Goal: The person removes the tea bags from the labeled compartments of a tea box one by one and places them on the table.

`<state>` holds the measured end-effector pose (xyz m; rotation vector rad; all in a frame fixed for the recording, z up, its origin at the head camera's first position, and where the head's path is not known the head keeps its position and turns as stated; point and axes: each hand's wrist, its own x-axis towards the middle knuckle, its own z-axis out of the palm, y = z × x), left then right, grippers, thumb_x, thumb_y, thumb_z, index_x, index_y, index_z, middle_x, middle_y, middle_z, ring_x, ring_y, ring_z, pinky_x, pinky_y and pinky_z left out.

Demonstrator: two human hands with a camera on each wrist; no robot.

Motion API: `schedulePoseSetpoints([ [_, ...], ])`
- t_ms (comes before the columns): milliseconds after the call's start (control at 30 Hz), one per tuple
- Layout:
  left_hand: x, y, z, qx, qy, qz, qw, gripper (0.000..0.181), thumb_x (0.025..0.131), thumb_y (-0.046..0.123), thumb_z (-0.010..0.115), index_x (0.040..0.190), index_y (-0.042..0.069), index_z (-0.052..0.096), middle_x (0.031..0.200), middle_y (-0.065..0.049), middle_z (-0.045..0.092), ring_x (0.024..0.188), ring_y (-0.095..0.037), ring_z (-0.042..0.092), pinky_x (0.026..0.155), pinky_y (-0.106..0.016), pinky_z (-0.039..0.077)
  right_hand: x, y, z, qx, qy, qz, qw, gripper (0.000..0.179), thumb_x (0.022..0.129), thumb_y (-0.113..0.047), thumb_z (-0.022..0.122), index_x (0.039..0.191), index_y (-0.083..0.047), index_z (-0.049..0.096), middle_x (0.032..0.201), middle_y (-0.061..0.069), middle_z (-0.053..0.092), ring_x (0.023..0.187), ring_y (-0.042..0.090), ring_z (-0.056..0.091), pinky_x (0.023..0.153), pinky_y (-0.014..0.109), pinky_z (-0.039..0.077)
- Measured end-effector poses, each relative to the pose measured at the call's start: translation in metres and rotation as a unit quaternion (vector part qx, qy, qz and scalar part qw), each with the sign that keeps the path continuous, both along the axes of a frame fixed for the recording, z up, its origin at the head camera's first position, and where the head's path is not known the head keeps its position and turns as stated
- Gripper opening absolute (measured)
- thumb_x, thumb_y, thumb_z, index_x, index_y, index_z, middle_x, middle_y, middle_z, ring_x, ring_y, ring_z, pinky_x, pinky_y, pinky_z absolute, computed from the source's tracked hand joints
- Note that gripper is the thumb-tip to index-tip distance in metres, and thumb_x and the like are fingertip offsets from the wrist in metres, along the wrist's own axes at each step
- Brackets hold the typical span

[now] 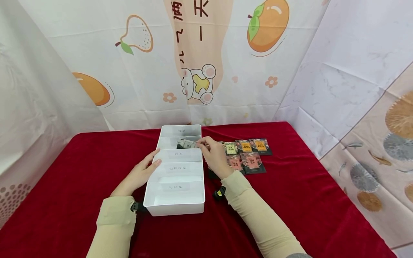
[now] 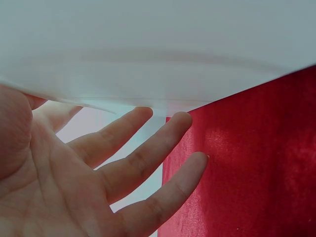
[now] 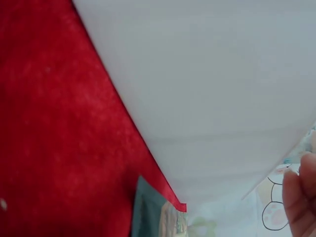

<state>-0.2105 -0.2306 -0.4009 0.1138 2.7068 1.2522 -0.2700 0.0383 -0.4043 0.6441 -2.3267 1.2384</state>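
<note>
A long white divided box [image 1: 174, 209] with labelled compartments stands on the red cloth. My left hand [image 1: 139, 176] rests against its left wall, the thumb over the rim. In the left wrist view the fingers [image 2: 148, 170] of this hand are spread and nearly straight, with the tips by the outer wall. My right hand [image 1: 215, 156] reaches over the right rim and pinches the edge of a flat dark sachet with a pale label [image 1: 188, 144], inside the second compartment from the back. In the right wrist view only the fingertips [image 3: 296, 197] show, beside the rim.
Right of the box lie several flat dark sachets in two rows: one with a yellow-green label [image 1: 230, 147], two with orange labels [image 1: 259, 145] and red-labelled ones [image 1: 253, 163]. My right forearm partly covers the front row. A printed curtain [image 1: 145, 82] hangs behind the red cloth [image 1: 80, 172].
</note>
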Motion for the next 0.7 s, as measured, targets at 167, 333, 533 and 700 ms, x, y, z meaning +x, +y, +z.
schedulePoseSetpoints([
  [167,0.001,0.000,0.001,0.001,-0.002,-0.001,1.0000,0.066,0.105,0.042,0.045,0.160,0.016,0.019,0.148,-0.029,0.041,0.103,-0.030,0.065,0.093,-0.051,0.053,0.003,0.005,0.003,-0.073,0.029,0.031,0.9964,0.010,0.098,-0.014,0.063,0.101,-0.007,0.070,0.056,0.006,0.056,0.039,0.000,0.033,0.040,0.022,0.031],
  [333,0.001,0.001,0.001,-0.002,-0.004,0.000,1.0000,0.066,0.105,0.041,0.045,0.160,0.016,0.018,0.148,-0.029,0.042,0.103,-0.031,0.065,0.094,-0.051,0.053,0.007,0.011,0.008,-0.136,0.028,0.045,0.9892,0.010,0.098,-0.012,0.061,0.103,-0.006,0.069,0.054,0.006,0.050,0.038,-0.003,0.029,0.040,0.022,0.028],
  [533,0.000,0.001,0.002,-0.004,-0.005,0.000,1.0000,0.066,0.105,0.041,0.044,0.160,0.016,0.018,0.148,-0.029,0.041,0.104,-0.032,0.065,0.095,-0.052,0.052,0.013,0.018,0.016,-0.171,0.016,0.044,0.9841,0.012,0.098,-0.006,0.061,0.106,0.001,0.066,0.061,0.018,0.056,0.038,0.003,0.037,0.040,0.022,0.034],
  [700,0.000,0.001,0.001,-0.002,-0.003,0.001,1.0000,0.066,0.105,0.042,0.044,0.160,0.017,0.019,0.147,-0.029,0.043,0.103,-0.031,0.065,0.094,-0.051,0.052,0.018,0.028,0.022,-0.189,-0.016,0.038,0.9811,0.013,0.098,-0.005,0.060,0.107,0.003,0.065,0.087,0.023,0.068,0.040,0.015,0.044,0.042,0.022,0.040],
])
